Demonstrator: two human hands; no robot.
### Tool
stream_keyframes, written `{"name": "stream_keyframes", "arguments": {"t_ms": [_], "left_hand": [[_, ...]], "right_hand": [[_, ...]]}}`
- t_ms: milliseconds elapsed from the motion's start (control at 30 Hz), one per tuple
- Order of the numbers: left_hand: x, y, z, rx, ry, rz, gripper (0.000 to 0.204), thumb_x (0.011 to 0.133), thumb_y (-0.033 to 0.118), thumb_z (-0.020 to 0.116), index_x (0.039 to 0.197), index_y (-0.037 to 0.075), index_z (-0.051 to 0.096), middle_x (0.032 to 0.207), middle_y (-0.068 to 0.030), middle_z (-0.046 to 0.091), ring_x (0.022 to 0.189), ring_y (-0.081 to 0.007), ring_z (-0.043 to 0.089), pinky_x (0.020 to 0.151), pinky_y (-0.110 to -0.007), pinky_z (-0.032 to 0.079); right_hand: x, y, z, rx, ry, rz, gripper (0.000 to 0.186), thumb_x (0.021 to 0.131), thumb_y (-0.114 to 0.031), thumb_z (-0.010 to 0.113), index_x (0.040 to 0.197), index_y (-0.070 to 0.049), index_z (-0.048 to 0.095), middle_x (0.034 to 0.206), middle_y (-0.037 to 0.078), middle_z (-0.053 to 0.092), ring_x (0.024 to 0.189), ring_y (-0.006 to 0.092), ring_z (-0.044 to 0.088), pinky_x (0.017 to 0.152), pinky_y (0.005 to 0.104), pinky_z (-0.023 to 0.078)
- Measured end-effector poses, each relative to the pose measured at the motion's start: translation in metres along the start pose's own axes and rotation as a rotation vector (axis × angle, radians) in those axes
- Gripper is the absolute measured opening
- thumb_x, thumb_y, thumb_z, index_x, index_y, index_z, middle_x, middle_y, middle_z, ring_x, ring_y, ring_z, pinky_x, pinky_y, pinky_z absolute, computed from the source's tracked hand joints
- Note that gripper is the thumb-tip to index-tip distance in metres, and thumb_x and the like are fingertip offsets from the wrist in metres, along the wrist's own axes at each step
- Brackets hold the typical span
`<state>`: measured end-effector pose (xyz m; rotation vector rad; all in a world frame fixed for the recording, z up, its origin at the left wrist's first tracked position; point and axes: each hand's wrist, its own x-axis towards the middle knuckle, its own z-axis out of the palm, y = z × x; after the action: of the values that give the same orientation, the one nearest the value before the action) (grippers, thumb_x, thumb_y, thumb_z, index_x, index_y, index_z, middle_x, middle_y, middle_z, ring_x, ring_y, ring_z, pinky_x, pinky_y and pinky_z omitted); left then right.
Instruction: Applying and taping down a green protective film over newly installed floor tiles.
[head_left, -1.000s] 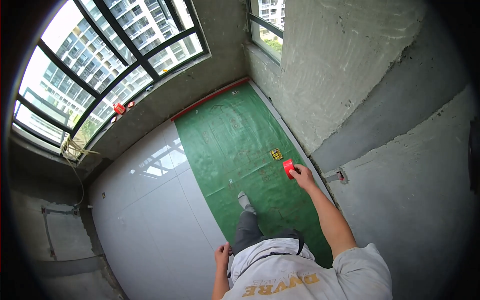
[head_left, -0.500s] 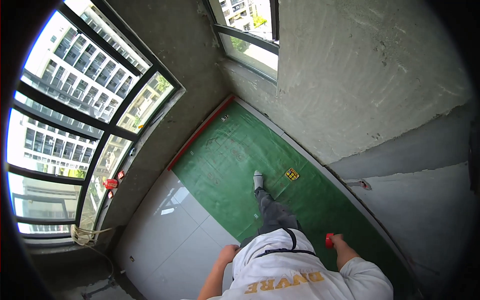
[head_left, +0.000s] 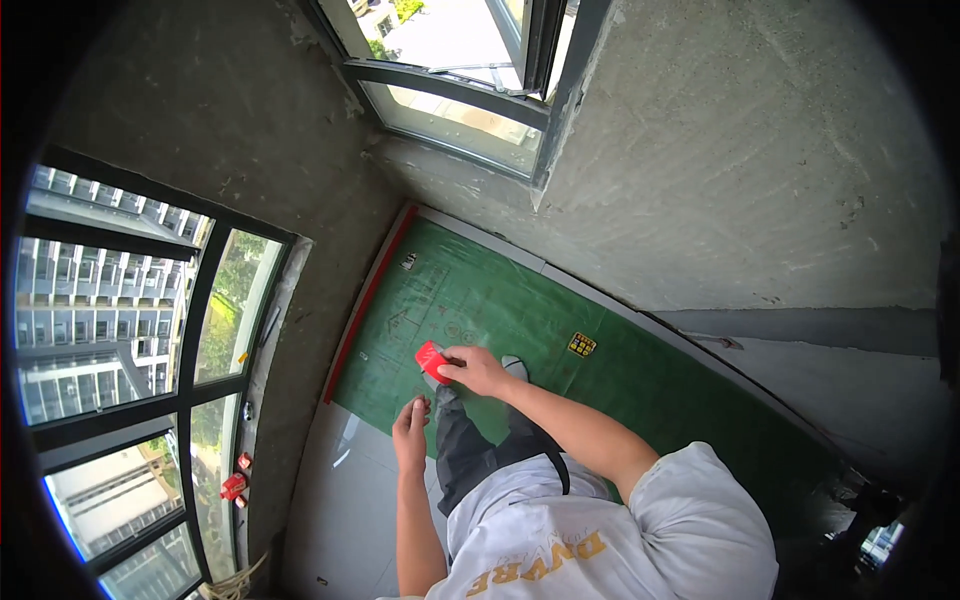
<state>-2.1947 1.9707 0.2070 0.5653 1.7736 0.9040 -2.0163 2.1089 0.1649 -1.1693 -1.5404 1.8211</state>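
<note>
In front of my body, my right hand (head_left: 477,370) grips a roll of red tape (head_left: 432,359) by its side. My left hand (head_left: 410,428) is a little nearer to me and left of the roll, apart from it. Its fingers are curled together, and whatever may be between them is too small to make out. Below both hands lies a green floor protection sheet (head_left: 520,290). Red tape (head_left: 366,305) runs along the sheet's left edge by the wall.
Bare plaster walls meet at the far corner, with windows at the left (head_left: 185,400) and ahead (head_left: 455,90). Red items (head_left: 233,487) sit on the left sill. A small yellow-and-black patch (head_left: 581,344) lies on the sheet; pale tiles (head_left: 345,500) adjoin it.
My right hand has brought the roll of red tape from my right side to in front of me. My left hand has risen forward. I have moved closer to the far corner.
</note>
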Motion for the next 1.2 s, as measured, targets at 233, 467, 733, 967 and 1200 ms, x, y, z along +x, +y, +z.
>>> {"name": "stream_keyframes", "arguments": {"t_ms": [233,467,733,967,1200], "left_hand": [[0.117,-0.003,0.008,-0.196,-0.211,0.144,0.028,0.107,0.023,0.063,0.118,-0.001,0.071,0.104,-0.0041,0.07,0.097,-0.0114,0.062,0.089,-0.029,0.048],[0.168,-0.005,-0.112,0.144,-0.417,0.343,0.024,0.093,0.018,0.078,0.11,0.002,0.069,0.129,-0.0167,0.061,0.115,-0.0248,0.06,0.098,-0.039,0.048],[0.162,-0.043,-0.214,0.612,-0.727,0.326,0.043,0.094,0.023,0.075,0.13,0.005,0.061,0.133,-0.0157,0.059,0.121,-0.0278,0.058,0.101,-0.043,0.049],[0.158,-0.017,-0.201,0.477,-0.655,-0.039,0.049,0.077,0.011,0.087,0.122,0.01,0.065,0.143,-0.0223,0.049,0.131,-0.0413,0.051,0.112,-0.048,0.043],[0.308,0.045,-0.086,1.147,-0.423,0.633,0.037,0.074,0.024,0.088,0.105,0.011,0.076,0.153,-0.0182,0.045,0.14,-0.0386,0.044,0.111,-0.051,0.04]], "right_hand": [[0.025,-0.008,0.023,-0.091,0.172,0.097,0.037,0.105,-0.033,0.059,0.121,-0.001,0.07,0.108,0.018,0.076,0.103,0.0242,0.073,0.09,0.0383,0.053],[-0.092,0.009,0.039,-0.505,0.397,0.705,0.061,0.09,-0.062,0.066,0.094,-0.003,0.076,0.093,0.022,0.074,0.089,0.0377,0.073,0.077,0.0508,0.056],[-0.134,0.016,0.13,-0.427,0.266,0.862,0.051,0.083,-0.056,0.075,0.084,-0.005,0.075,0.088,0.018,0.074,0.086,0.037,0.073,0.074,0.0511,0.057],[-0.178,-0.052,0.109,0.13,0.107,0.967,0.043,0.097,-0.044,0.071,0.075,-0.008,0.07,0.064,0.003,0.063,0.06,0.013,0.065,0.056,0.0297,0.05],[-0.084,0.137,0.012,-0.221,0.355,0.593,0.039,0.099,-0.039,0.068,0.083,-0.003,0.071,0.067,0.008,0.067,0.06,0.0188,0.062,0.061,0.0367,0.05]]}}
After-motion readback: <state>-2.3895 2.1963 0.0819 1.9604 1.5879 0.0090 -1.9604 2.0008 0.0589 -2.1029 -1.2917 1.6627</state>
